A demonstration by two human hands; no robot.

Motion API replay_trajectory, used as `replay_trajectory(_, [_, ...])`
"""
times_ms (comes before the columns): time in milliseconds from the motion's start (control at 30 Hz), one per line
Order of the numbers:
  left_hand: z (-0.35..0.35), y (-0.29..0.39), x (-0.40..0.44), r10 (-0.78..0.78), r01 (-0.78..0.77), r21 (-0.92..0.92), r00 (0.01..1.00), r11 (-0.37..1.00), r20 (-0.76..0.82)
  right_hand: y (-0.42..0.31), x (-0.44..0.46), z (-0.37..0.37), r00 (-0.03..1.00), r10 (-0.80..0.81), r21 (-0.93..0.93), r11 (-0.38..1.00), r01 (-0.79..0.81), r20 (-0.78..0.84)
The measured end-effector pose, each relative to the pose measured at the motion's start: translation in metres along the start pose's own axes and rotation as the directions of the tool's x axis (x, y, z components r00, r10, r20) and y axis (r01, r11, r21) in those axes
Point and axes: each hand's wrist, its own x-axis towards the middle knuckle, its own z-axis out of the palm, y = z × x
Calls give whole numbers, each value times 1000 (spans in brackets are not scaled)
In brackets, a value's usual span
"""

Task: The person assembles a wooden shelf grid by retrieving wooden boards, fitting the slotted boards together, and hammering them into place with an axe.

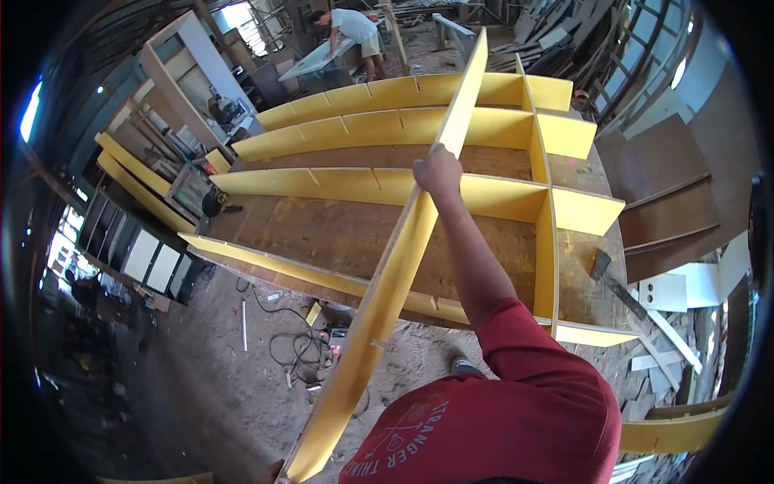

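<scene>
My right hand [439, 171] is closed around the upper part of a long yellow board [375, 323], which slants across the view. At the board's near end, at the bottom edge, only a small part of my left hand [276, 469] shows, gripping it. The board passes above several yellow ribs [371, 179] standing on edge on a wooden table [290, 230]. A notched yellow crosspiece [545, 258] crosses the ribs at the right. Small slots show along the ribs and in the held board.
A hammer-like tool [601, 264] and a black and yellow power tool [214, 202] lie on the table. A cable [302, 347] and offcuts lie on the floor. Another person [353, 28] bends over a panel [318, 60] at the back. Brown panels [661, 177] stand at the right.
</scene>
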Motion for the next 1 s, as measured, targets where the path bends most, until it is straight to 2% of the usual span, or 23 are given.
replay_trajectory(233, [34, 17, 9, -84, 74, 136, 995, 988, 62, -9, 55, 15, 999, 12, -5, 1000, -12, 43])
replay_trajectory(333, [45, 21, 13, -101, 84, 183, 991, 979, 88, -13, 70, 19, 993, -41, -82, 995, 51, 114])
replay_trajectory(467, [45, 29, 12, -91, 63, 214, 988, 975, 122, -1, 100, 16, 1000, 10, 77, 997, -12, 21])
replay_trajectory(567, [47, 37, 14, -73, 35, 240, 986, 970, 152, 16, 121, -1, 998, 48, 116, 992, -43, -44])
replay_trajectory(700, [44, 51, 11, -36, -15, 271, 982, 962, 183, 40, 131, 2, 998, -60, 418, 907, 52, 7])
replay_trajectory(767, [39, 59, 7, -8, -48, 238, 974, 970, 227, 61, 127, 24, 996, -90, 539, 840, 69, 13])
replay_trajectory(867, [42, 88, -4, 56, -78, 47, 932, 996, 357, 65, 76, 7, 989, -88, 597, 803, -1, 120])
replay_trajectory(900, [44, 101, -5, 86, -85, -21, 915, 996, 394, 71, 65, 13, 992, -82, 631, 776, 6, 92])
replay_trajectory(967, [49, 119, -1, 151, -84, -160, 871, 983, 468, 80, 23, -6, 982, -95, 625, 780, -28, 161])
replay_trajectory(1000, [52, 122, 4, 198, -134, -158, 829, 978, 523, 77, -7, -22, 976, -100, 622, 782, -45, 196])
